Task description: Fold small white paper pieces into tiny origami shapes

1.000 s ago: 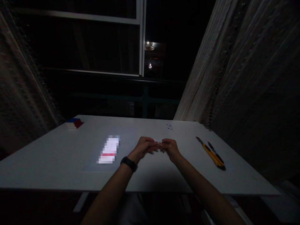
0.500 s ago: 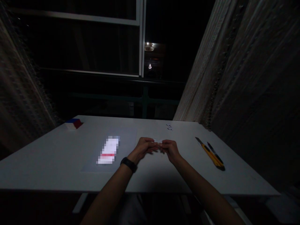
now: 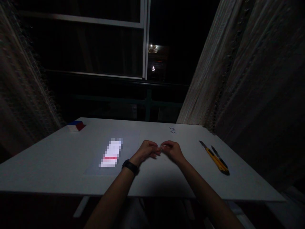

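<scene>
Over the middle of the white table [image 3: 162,183], my left hand [image 3: 147,149] and my right hand [image 3: 174,151] meet fingertip to fingertip. Both are closed in a pinch on a small white piece of paper [image 3: 163,146], mostly covered by the fingers. A dark band circles my left wrist. Beyond my right hand lie small white scraps with dark marks [image 3: 172,130]. To the left of my left hand a bright, blurred-out rectangle [image 3: 111,153], like a lit phone screen, lies on a pale sheet [image 3: 131,137].
At the right lie a yellow utility knife [image 3: 215,160], its blade pointing away, and a dark pen [image 3: 219,156] beside it. A blue, red and white block [image 3: 76,126] sits at the far left corner. Curtains [image 3: 202,73] hang on both sides of a dark window.
My fingertips have come closer together, and less of the small white piece of paper shows between them. The view has shifted slightly; the things on the table lie as before.
</scene>
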`<state>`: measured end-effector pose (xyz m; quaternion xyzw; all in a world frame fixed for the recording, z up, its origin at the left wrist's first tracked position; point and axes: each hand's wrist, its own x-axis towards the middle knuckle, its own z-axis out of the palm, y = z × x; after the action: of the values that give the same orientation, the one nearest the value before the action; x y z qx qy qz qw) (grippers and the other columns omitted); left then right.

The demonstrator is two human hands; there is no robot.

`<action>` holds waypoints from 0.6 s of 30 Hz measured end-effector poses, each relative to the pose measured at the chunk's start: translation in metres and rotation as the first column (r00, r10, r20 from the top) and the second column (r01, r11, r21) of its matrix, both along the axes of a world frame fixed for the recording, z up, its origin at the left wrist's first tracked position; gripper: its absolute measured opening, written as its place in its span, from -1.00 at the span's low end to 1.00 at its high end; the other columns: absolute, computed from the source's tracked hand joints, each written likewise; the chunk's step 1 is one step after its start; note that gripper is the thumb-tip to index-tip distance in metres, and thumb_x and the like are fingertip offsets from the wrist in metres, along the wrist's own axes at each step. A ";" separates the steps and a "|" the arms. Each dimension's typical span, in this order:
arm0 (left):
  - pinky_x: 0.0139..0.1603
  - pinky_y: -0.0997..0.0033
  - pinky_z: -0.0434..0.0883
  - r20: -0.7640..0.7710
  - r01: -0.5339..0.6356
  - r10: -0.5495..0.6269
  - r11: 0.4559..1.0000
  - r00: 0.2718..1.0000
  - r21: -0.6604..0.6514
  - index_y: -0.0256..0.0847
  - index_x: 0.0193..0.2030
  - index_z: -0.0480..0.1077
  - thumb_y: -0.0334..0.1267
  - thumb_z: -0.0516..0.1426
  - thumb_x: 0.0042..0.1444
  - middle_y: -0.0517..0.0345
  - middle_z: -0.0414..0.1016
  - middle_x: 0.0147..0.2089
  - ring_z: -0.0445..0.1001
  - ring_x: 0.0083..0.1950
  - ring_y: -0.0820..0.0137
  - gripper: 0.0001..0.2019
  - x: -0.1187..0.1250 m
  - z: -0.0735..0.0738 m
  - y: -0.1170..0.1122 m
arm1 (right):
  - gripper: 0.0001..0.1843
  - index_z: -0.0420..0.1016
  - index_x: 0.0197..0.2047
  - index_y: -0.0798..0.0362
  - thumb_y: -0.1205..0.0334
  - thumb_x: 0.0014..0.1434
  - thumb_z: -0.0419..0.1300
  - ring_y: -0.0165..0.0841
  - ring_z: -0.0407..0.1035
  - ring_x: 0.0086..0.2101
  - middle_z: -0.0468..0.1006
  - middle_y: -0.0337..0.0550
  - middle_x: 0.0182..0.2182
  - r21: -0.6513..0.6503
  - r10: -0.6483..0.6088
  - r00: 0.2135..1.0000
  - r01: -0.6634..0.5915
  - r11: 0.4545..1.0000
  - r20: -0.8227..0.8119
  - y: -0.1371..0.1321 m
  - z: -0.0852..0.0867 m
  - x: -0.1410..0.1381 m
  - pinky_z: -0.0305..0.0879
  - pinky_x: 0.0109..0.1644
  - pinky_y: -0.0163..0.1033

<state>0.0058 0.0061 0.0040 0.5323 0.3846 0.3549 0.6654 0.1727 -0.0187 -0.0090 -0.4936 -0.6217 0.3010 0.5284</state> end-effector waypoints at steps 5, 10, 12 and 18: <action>-0.60 0.48 0.43 0.031 -0.080 0.079 0.996 0.996 0.030 -0.40 -0.34 0.40 -0.32 0.31 -0.27 -0.02 0.49 -0.46 0.52 -0.42 0.27 -0.69 0.002 -0.004 0.004 | -0.84 0.55 -0.53 0.05 0.13 -0.13 0.28 -0.36 0.33 -0.46 0.45 -0.14 -0.50 0.165 -0.126 0.978 0.099 0.981 0.165 0.002 -0.002 0.001 0.24 -0.39 -0.28; -0.56 0.48 0.45 0.115 -0.106 0.097 0.992 0.989 0.075 -0.39 -0.13 0.41 -0.32 0.32 -0.25 -0.01 0.51 -0.44 0.50 -0.42 0.34 -0.53 0.004 -0.006 0.006 | -0.81 0.55 -0.51 0.07 0.11 -0.09 0.25 -0.35 0.34 -0.47 0.48 -0.14 -0.54 0.114 -0.136 0.977 0.119 0.986 0.163 0.002 0.000 -0.002 0.23 -0.41 -0.28; -0.54 0.49 0.46 0.096 -0.134 0.125 0.986 0.988 0.101 -0.37 -0.08 0.40 -0.35 0.32 -0.27 0.02 0.51 -0.44 0.49 -0.44 0.38 -0.49 0.005 -0.005 0.005 | -0.80 0.54 -0.49 0.09 0.12 -0.11 0.25 -0.35 0.34 -0.51 0.50 -0.15 -0.57 0.045 -0.126 0.983 0.121 0.992 0.134 0.001 0.001 -0.004 0.22 -0.43 -0.28; -0.48 0.53 0.46 0.012 -0.191 0.191 0.973 0.981 0.131 -0.40 -0.26 0.47 -0.35 0.28 -0.17 0.02 0.52 -0.40 0.49 -0.41 0.41 -0.72 0.009 -0.007 0.004 | -0.72 0.50 -0.48 0.14 0.08 -0.21 0.30 -0.40 0.29 -0.60 0.46 -0.20 -0.65 -0.096 -0.076 0.991 0.065 0.993 -0.107 0.005 -0.002 -0.010 0.19 -0.51 -0.30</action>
<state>0.0150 0.0098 -0.0029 0.5356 0.4101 0.4417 0.5915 0.1624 -0.0137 -0.0113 -0.5217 -0.5590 0.3374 0.5492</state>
